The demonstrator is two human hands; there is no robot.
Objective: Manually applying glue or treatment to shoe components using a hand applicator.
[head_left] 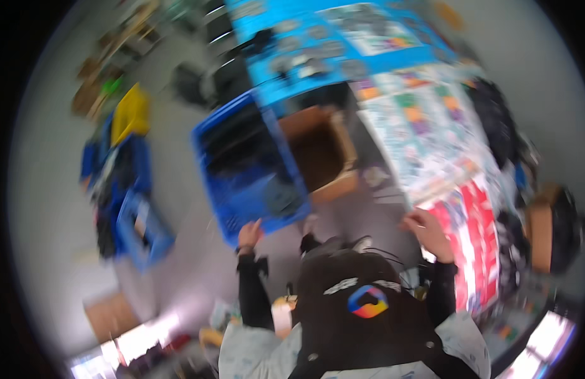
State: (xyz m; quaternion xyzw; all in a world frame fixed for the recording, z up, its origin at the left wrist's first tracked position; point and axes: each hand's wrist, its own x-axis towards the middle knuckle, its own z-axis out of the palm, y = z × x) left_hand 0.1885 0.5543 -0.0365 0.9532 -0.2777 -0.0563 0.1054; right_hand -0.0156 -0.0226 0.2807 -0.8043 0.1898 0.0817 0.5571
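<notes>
Left hand (249,235): at the near edge of your blue crate, fingers over or against the rim; blur hides the grip, so you cannot tell how far open it is or whether it has hold.
Right hand (428,232): raised beside the counter's edge, fingers loosely bent, half open, nothing seen in it.
Blue crate (233,221): in front of you, left of centre; dark things inside, details smeared.
Cardboard box (335,188): just right of the crate, top open, inside shadowed.
Apron (330,322): black, on your front, coloured emblem at the chest.
Counter (261,83): blue-topped at its far end, with grey round pieces there.
Printed sheets (393,136): white, spread along the counter, right of the box.
Red-and-white sheet (474,221): nearer you, beyond your right hand.
Dark bundle (494,117): along the far right edge of the sheets.
Yellow crate (132,115): well off to your left, above more blue bins (139,165).
</notes>
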